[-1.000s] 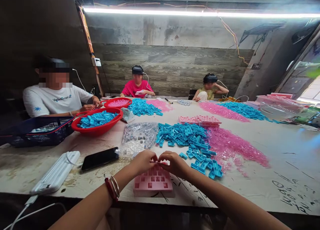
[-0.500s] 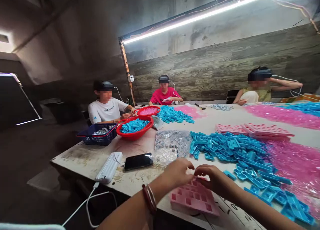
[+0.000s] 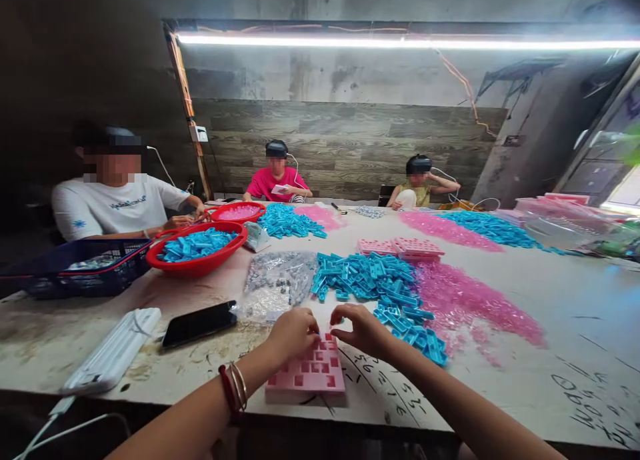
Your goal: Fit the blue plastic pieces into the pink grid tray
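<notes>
A pink tray with rows of square recesses [image 3: 316, 370] lies on the table in front of me. Over its far left part is my left hand [image 3: 294, 335], fingers curled together at the tips; whatever they may pinch is too small to make out. My right hand [image 3: 361, 327] is at the tray's far right corner, thumb and forefinger apart, with nothing visible between them. Just beyond my hands are a clear plastic bag of small pieces [image 3: 280, 280] and a heap of blue plastic parts [image 3: 370, 277].
Pink translucent pieces [image 3: 475, 307] spread to the right; stacked pink trays [image 3: 400, 247] stand behind the blue heap. On the left are a phone [image 3: 200, 323], a white power bank with cable [image 3: 113, 353], a red basin [image 3: 235, 243] and a dark basket [image 3: 100, 273]. Three people sit across the table.
My view has turned right and levelled, so the scene sits further left. Both hands stay at the far edge of the pink tray, with a slightly wider gap between them.
</notes>
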Demonstrator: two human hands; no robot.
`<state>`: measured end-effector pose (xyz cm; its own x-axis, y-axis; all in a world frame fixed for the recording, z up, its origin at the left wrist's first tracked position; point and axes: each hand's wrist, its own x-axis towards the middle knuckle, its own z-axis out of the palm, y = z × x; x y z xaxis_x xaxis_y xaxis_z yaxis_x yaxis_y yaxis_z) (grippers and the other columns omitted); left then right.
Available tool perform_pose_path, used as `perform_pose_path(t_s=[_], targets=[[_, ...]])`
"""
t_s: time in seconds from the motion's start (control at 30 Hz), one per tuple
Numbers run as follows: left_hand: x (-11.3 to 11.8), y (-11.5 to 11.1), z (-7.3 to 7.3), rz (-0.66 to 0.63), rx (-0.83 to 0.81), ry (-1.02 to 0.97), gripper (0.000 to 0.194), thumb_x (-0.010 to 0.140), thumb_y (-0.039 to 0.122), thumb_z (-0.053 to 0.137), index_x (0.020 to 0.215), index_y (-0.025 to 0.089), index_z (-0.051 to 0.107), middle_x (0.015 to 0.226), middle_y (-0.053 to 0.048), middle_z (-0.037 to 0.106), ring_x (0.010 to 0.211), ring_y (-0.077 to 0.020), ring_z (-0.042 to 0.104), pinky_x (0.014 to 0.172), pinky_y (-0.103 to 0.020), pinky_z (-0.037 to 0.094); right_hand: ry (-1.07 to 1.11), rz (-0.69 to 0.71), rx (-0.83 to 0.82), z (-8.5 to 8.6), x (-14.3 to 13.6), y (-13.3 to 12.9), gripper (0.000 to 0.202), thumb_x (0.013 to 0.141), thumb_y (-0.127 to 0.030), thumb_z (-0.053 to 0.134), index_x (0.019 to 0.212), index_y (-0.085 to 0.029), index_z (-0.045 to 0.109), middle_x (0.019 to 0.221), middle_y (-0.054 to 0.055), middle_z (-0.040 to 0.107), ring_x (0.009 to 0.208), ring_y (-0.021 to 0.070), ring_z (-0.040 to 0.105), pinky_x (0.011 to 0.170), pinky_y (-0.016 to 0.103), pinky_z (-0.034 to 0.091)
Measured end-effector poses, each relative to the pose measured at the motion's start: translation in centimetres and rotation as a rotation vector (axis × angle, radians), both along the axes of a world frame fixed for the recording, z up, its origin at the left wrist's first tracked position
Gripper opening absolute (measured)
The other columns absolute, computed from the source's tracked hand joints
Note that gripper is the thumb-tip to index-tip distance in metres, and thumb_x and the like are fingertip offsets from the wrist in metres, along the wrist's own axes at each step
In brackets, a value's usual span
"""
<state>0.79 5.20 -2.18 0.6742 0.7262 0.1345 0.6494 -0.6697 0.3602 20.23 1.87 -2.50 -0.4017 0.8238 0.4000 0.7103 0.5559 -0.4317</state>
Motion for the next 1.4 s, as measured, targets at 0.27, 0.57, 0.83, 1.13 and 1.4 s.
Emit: perform_pose_path(t_s=[0.27, 0.57, 0.83, 1.13, 1.4], targets=[[0.9, -0.5, 1.5, -0.004, 0.118, 0.153, 0.015, 0.071, 0.017, 0.058, 0.074, 0.021, 0.072, 0.081, -0.006, 0.067, 0.088, -0.0228, 0.055, 0.079, -0.033, 0.040, -0.009, -0.022, 0.016, 0.6, -0.1, -0.3, 0.011, 0.068, -0.012, 0.065, 0.076, -0.017, 0.060, 0.075, 0.002, 0.065, 0.071, 0.0148, 0.058, 0.066, 0.027, 0.044], [-0.8, 1.3, 1.2, -0.022, -0.128, 0.067, 0.030, 0.066, 0.027, 0.061, 0.095, 0.020, 0.067, 0.083, -0.002, 0.068, 0.074, -0.0168, 0.060, 0.064, -0.023, 0.042, 0.055, 0.029, 0.036, -0.6, -2.2, -0.3, 0.014, 0.068, -0.010, 0.063, 0.080, -0.019, 0.064, 0.078, 0.003, 0.065, 0.076, 0.0162, 0.059, 0.069, 0.027, 0.044], [-1.2, 1.4, 1.0, -0.055, -0.139, 0.021, 0.022, 0.068, 0.025, 0.057, 0.085, 0.020, 0.069, 0.081, -0.001, 0.069, 0.075, -0.0153, 0.060, 0.066, -0.022, 0.041, 0.063, 0.037, 0.005, -1.0, -2.8, 0.0, 0.010, 0.070, -0.014, 0.064, 0.078, -0.019, 0.066, 0.077, 0.003, 0.067, 0.074, 0.0160, 0.061, 0.068, 0.027, 0.045], [-0.9, 1.4, 0.4, -0.043, -0.132, -0.006, 0.022, 0.074, 0.032, 0.057, 0.086, 0.021, 0.072, 0.078, -0.003, 0.071, 0.067, -0.0142, 0.061, 0.060, -0.021, 0.040, 0.128, 0.104, -0.084, -1.0, -2.8, 0.4, 0.018, 0.077, -0.031, 0.061, 0.069, -0.017, 0.068, 0.068, 0.005, 0.066, 0.061, 0.0140, 0.060, 0.058, 0.024, 0.044], [-0.7, 1.6, -0.1, -0.090, -0.183, -0.019, 0.019, 0.077, 0.028, 0.058, 0.086, 0.018, 0.072, 0.077, -0.002, 0.071, 0.067, -0.0126, 0.059, 0.060, -0.019, 0.041, 0.062, 0.101, -0.119, -0.7, -2.8, 0.6, 0.027, 0.078, -0.038, 0.057, 0.065, -0.017, 0.068, 0.065, 0.006, 0.064, 0.058, 0.0145, 0.058, 0.055, 0.025, 0.043]])
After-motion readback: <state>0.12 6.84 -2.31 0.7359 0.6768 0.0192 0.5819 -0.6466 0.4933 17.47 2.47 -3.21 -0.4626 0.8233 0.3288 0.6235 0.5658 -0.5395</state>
